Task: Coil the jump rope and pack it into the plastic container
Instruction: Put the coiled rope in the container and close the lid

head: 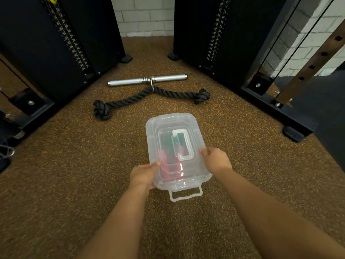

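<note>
Left hand gripping near-left edge of plastic container, thumb on lid, fingers under. Container lidded, being held above floor between both hands; red and green shapes showing through lid, likely jump rope, coil not discernible. Judging light, stiff, smooth plastic, slippery; long side rims safest hold, near latch hanging loose. Right hand clasping right edge. Speckled rubber floor; black knotted rope, steel bar beyond; dark machine frames both sides.

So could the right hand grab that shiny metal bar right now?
Probably not yet. The right hand is gripping the plastic container, and the metal bar lies farther off on the floor, past the black rope.
</note>
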The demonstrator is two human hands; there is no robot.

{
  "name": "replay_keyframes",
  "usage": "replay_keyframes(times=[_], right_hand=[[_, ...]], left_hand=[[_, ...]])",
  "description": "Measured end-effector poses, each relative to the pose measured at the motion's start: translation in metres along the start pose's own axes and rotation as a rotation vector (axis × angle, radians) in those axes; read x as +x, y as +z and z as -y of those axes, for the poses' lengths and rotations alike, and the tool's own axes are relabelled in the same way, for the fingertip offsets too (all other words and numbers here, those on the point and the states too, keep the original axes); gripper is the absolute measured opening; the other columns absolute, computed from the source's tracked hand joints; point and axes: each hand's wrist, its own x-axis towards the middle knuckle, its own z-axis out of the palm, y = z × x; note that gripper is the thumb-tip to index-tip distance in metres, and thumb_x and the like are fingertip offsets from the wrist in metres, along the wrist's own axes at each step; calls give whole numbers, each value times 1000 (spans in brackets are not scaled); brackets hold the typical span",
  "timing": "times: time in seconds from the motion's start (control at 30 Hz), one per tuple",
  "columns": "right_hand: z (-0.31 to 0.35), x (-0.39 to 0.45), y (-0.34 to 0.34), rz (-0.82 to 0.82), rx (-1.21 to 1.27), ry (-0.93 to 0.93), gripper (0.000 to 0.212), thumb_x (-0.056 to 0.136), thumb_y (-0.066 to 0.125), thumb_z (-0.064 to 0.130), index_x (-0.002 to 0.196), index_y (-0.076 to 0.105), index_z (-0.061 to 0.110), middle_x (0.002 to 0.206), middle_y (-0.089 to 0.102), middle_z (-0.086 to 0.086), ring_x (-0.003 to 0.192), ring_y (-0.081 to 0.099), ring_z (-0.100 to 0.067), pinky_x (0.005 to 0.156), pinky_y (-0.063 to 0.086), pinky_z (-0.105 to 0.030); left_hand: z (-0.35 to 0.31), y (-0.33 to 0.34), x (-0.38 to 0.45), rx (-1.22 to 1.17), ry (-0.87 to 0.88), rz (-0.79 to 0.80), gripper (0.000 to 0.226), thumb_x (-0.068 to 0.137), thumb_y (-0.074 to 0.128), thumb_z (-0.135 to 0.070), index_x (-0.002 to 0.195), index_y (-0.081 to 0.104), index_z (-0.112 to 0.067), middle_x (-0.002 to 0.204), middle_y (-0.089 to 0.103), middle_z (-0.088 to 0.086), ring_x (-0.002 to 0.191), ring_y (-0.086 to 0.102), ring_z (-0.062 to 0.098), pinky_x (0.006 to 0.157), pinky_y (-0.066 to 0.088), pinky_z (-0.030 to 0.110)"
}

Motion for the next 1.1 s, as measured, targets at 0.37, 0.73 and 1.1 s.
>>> replay_keyframes(times=[0.37, 0.73, 1.1], right_hand=[[-3, -30, 12, 72, 17, 21, 50, 97, 36, 48, 118, 57, 8, 108, 65, -15, 95, 60, -30, 80, 48, -38], [-2, -63, 23, 108, 173, 157, 55, 94, 43, 52, 127, 54, 8, 121, 61, -16, 105, 58, -30, 89, 48, -40], [-22, -83, 47, 416, 621, 470, 87, 70, 44, 83, 120, 50, 11, 108, 64, -17, 85, 68, -38, 65, 58, -45]], left_hand=[[24, -21, -9, 103, 2, -66, 32, 84, 69, -33, 109, 64, -12, 105, 71, 12, 89, 69, 31, 86, 56, 47], [44, -34, -19, 152, 42, -110, 34, 90, 60, -26, 117, 64, -6, 115, 68, 13, 100, 65, 29, 94, 51, 40], [83, -28, -42, 1252, 740, 53, 122, 66, 41, -87, 144, -31, -27, 147, -46, 1, 134, -44, 23, 114, -20, 46]])
